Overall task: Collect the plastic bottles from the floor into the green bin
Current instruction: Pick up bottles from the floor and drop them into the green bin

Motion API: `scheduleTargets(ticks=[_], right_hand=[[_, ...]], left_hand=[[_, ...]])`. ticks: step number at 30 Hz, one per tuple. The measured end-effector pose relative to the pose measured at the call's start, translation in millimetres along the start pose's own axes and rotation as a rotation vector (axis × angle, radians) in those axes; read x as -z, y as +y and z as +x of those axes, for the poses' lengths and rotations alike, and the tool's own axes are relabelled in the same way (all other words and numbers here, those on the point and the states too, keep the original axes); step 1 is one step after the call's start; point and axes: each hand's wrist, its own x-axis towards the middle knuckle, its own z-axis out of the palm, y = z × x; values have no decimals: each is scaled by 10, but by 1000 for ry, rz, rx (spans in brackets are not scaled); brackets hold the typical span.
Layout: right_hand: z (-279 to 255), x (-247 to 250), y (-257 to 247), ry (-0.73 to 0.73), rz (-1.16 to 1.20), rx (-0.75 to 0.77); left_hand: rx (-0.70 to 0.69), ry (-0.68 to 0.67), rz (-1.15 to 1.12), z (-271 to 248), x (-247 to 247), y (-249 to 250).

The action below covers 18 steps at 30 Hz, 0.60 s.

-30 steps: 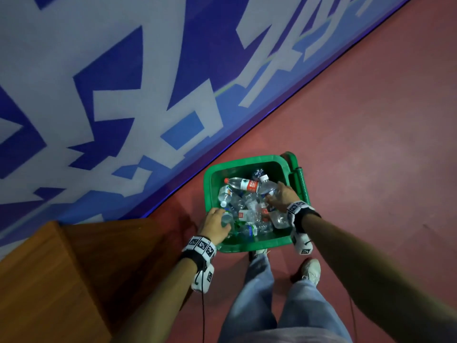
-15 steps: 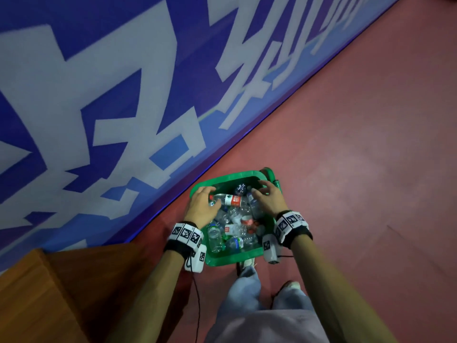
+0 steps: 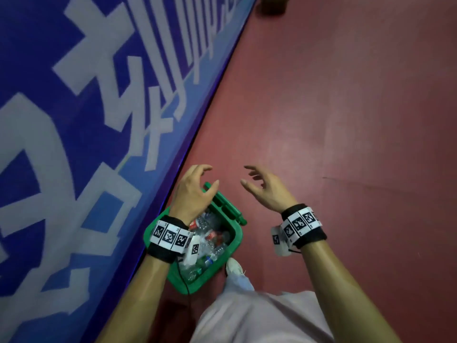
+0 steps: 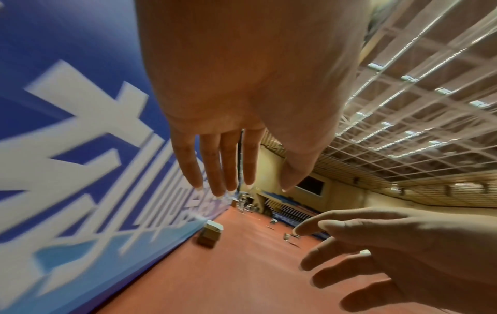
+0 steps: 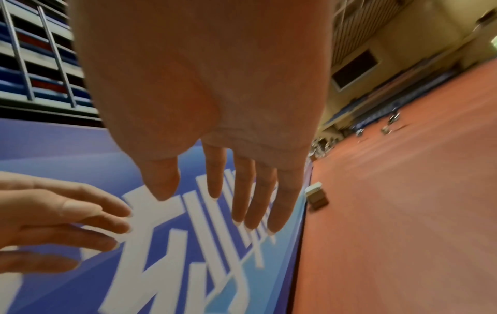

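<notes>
The green bin (image 3: pixel 236 240) stands on the red floor beside the blue wall banner, just in front of my feet. Several clear plastic bottles (image 3: pixel 211 243), some with red labels, fill it. My left hand (image 3: pixel 195 186) hovers above the bin's far rim with fingers spread and loosely bent, holding nothing. My right hand (image 3: pixel 262 186) is raised to the right of the bin, over bare floor, also empty with relaxed fingers. Both wrist views show the same: the left hand (image 4: pixel 236 165) and right hand (image 5: pixel 228 191) with straight fingers and nothing in them.
The blue banner wall (image 3: pixel 86 120) runs along the left. A brown box (image 4: pixel 211 234) sits on the floor by the wall farther ahead, also the box (image 5: pixel 317 196) in the right wrist view. My white shoe (image 3: pixel 233 266) is next to the bin. Red floor (image 3: pixel 346 120) stretches to the right.
Both hands have lifted out of the bin, away from the bottles, and now hang above and beyond it. The view has swung forward along the wall.
</notes>
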Motion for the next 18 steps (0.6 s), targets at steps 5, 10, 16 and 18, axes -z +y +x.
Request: scheduleTargets(ticks=[5, 10, 16, 18], right_hand=[[-1073, 856, 457, 258, 25, -117], [-2456, 1533, 945, 494, 59, -290], [-3991, 2117, 1540, 769, 66, -508], [-4411, 2240, 1749, 867, 108, -576]], left_hand=[[-233, -157, 7, -191, -715, 995], [-438, -316, -25, -688, -1527, 1959], [-646, -525, -36, -1338, -2464, 3052], [-712, -596, -35, -1489, -2769, 3387]])
